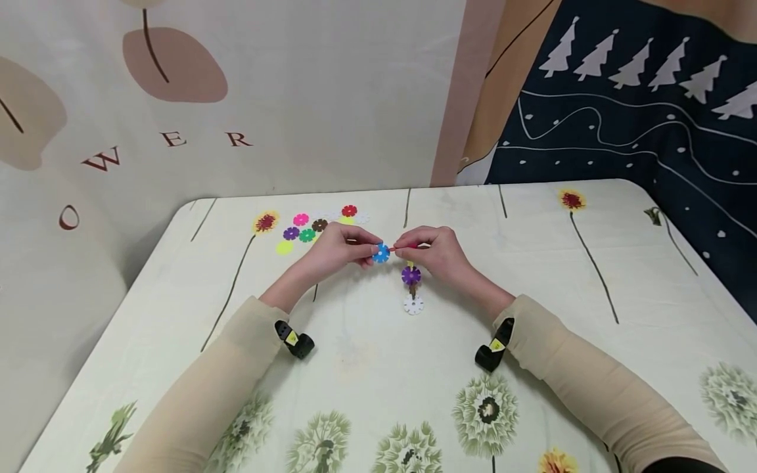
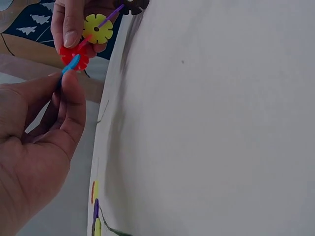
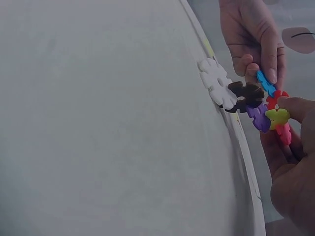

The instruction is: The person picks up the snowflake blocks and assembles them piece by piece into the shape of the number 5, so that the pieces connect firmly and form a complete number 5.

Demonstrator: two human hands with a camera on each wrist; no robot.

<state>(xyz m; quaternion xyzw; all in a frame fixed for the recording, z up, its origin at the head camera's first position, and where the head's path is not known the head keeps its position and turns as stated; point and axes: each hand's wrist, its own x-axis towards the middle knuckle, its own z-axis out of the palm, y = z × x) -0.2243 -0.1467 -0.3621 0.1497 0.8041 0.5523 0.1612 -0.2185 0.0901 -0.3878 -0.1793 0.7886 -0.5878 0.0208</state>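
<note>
My left hand point(image 1: 337, 256) pinches a blue notched plastic disc point(image 1: 381, 253) between thumb and fingertips. Close beside it, my right hand point(image 1: 440, 251) grips a chain of interlocking discs, with its thumb by the red disc point(image 3: 276, 100). The blue disc meets the red one's edge; how far their slots engage cannot be seen. From the right hand the chain runs through a yellow disc point(image 2: 97, 28), a purple disc point(image 1: 411, 275) and a dark brown disc point(image 3: 244, 97) to a white disc point(image 1: 413, 304). A pink disc point(image 3: 284, 133) shows partly among the right fingers.
Several loose discs lie on the table beyond my left hand, among them a green disc point(image 1: 307, 234), a hot pink disc point(image 1: 301, 219) and a yellow disc point(image 1: 284, 247). A flower-printed cloth point(image 1: 367, 381) covers the table. Printed curtains point(image 1: 331, 98) hang behind its far edge.
</note>
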